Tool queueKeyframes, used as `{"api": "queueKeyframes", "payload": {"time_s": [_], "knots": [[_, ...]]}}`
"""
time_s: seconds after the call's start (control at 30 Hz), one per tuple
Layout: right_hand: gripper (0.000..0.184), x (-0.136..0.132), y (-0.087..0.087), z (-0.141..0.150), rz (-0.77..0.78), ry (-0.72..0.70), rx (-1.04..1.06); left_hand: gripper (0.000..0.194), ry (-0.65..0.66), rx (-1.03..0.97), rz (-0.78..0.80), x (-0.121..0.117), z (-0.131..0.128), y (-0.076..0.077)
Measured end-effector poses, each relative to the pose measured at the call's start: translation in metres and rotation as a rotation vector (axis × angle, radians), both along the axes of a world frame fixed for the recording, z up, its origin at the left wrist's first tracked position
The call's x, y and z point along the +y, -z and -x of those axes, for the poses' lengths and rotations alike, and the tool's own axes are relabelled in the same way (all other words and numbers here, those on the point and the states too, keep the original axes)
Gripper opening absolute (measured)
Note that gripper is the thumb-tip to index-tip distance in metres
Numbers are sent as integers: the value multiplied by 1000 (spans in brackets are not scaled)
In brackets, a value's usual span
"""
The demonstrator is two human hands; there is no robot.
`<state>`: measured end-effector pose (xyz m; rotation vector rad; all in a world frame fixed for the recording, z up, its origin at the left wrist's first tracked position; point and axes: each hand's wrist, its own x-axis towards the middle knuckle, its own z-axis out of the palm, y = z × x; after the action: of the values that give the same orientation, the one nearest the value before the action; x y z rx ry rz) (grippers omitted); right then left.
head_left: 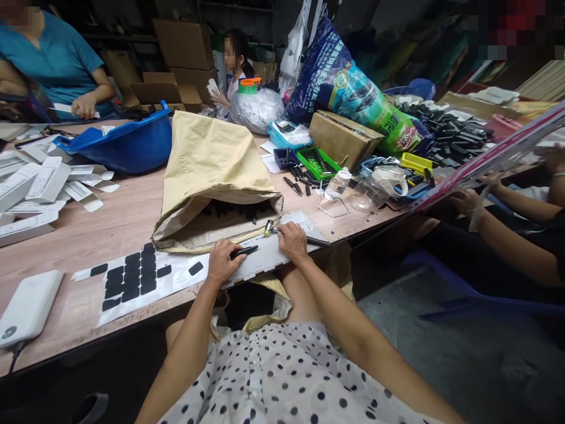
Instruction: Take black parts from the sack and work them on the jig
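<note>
My left hand is closed around a slim black pen-shaped piece, whose tip points right over a grey-white board. My right hand grips a small hammer. Its metal and yellowish head sticks out to the left of my fingers, and the dark handle runs out to the right. Just behind both hands, a tan woven sack lies with its mouth towards me and dark pieces inside. A sheet of black stickers lies left of my left hand.
At the left are white boxes, a blue basin and a white power bank. A green tray, a clear bottle and a jug stand right of the sack. Other people sit around the table.
</note>
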<state>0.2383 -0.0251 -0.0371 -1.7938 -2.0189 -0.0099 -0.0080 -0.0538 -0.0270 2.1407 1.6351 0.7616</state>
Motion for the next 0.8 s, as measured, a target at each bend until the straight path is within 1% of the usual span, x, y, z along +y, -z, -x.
{"api": "queueKeyframes", "payload": {"time_s": [0.07, 0.13, 0.23, 0.33, 0.4, 0.43, 0.5, 0.57, 0.63, 0.7, 0.77, 0.8], "knots": [[25, 1, 0, 0, -4, -8, -3, 13, 49, -7, -42, -15, -2, -4], [24, 1, 0, 0, -11, -15, -4, 13, 130, -36, -89, -38, -6, -5], [24, 0, 1, 0, -27, -18, -5, 15, 220, -56, -101, -78, -13, 4], [25, 0, 2, 0, -32, -12, -5, 18, 221, 13, -4, -106, -16, 17], [25, 0, 2, 0, -29, -1, -10, 18, 232, 44, 83, -113, -18, 20], [25, 0, 2, 0, -29, 2, -15, 19, 242, 36, 109, -112, -19, 18], [25, -1, 3, 1, -32, 3, -26, 19, 235, -24, 92, -101, -20, 9], [25, -1, 3, 1, -36, -1, -31, 21, 138, -106, 12, -76, -21, -5], [25, -1, 3, 1, -42, -4, -31, 24, -40, -153, -59, -38, -20, -21], [25, -1, 3, 2, -47, -4, -29, 27, -262, -159, -94, 7, -17, -32], [24, -2, 3, 2, -50, -3, -26, 30, -474, -151, -58, 51, -14, -38], [24, -2, 3, 2, -51, -2, -25, 32, -553, -133, -19, 71, -12, -38]]}}
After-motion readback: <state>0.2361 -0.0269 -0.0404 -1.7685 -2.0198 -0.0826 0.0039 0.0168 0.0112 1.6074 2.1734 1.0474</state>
